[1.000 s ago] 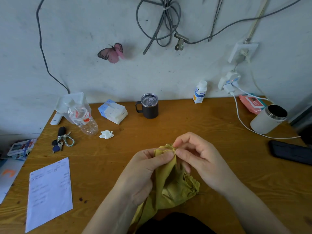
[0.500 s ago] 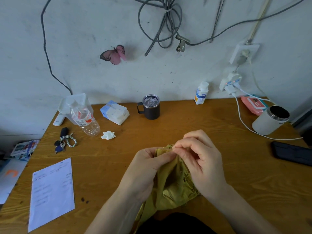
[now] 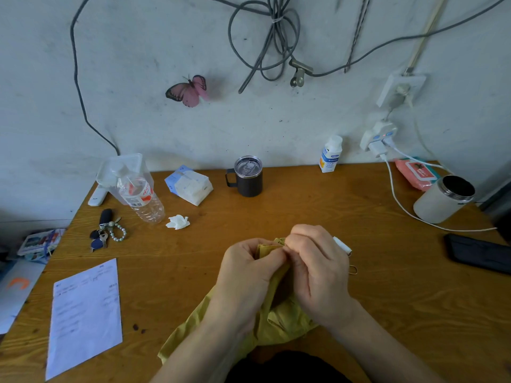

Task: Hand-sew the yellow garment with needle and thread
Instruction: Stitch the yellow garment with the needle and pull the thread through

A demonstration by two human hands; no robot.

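Note:
The yellow garment (image 3: 279, 324) lies bunched at the near edge of the wooden table (image 3: 276, 214), with one folded edge raised between my hands. My left hand (image 3: 249, 275) grips that raised fold, thumb pressed along its top. My right hand (image 3: 318, 269) has its fingers curled and pinches at the same fold's top edge, touching my left thumb. Needle and thread are too small to make out. A small white object (image 3: 342, 245) and a metal loop (image 3: 352, 270) peek out behind my right hand.
At the back stand a dark lidded mug (image 3: 247, 176), a tissue pack (image 3: 189, 185), a plastic bottle (image 3: 141, 194) and a small white bottle (image 3: 330, 154). Keys (image 3: 106, 230) and a paper sheet (image 3: 85, 313) lie left. A white tumbler (image 3: 443, 199), charger cable (image 3: 401, 205) and black phone (image 3: 478, 252) lie right.
My right hand has closed in over the fold and rolled its knuckles upward. The left hand keeps its grip. The white object behind my right hand has come into sight.

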